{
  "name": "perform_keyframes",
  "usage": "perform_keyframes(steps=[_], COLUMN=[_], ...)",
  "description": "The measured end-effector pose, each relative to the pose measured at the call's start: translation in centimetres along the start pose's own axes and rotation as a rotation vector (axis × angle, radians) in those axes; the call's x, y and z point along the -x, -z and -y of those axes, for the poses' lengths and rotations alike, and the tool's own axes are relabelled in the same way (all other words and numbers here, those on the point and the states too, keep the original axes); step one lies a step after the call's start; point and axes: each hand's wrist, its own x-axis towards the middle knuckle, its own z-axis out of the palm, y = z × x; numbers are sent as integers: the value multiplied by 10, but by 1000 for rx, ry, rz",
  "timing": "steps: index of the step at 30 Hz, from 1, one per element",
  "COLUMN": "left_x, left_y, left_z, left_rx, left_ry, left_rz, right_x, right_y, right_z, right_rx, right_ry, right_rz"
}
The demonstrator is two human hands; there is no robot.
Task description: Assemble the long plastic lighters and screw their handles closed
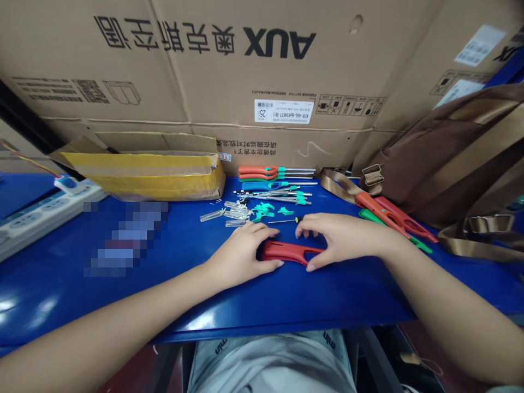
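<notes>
A red plastic handle shell [286, 252] lies flat on the blue table [123, 284] in front of me. My left hand [241, 252] curls over its left end, thumb along the near edge. My right hand [339, 239] grips its right end between thumb and fingers. Just behind my hands lie small green plastic pieces [264, 210], clear tubes [229, 214] and a thin metal rod [282, 221].
Finished red, green and blue lighters [274, 173] with metal tubes lie at the back. More red and green handle shells [393, 218] sit at the right beside a brown bag [450, 158]. A taped small carton [155, 169], a power strip [36, 215] and big cardboard boxes [245, 65] border the table.
</notes>
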Motion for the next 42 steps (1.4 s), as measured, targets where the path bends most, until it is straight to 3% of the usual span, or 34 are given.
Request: perform_keyframes(steps=[4,9,15,23,36,42], left_x=[-2,0,-1,-1,1,1], left_y=[-2,-2,0,-1,-1,-2], left_z=[4,7,6,12,12,16], left_rx=[47,77,118,146,136,176], left_ry=[-72,-90,-69,-58,-39,-67], left_rz=[22,18,31,10,-55,-84], right_x=[-3,-7,-6,-16,-26,-25], right_y=[-10,-23,-24,-33,-46,-41], right_z=[-6,-9,-10,-13,-18,-17], right_rx=[-129,-181,-182,-118,-138,-160], right_ry=[29,90,222,201,-7,-187], right_rz=[83,-21,-113,-317,-471,-585])
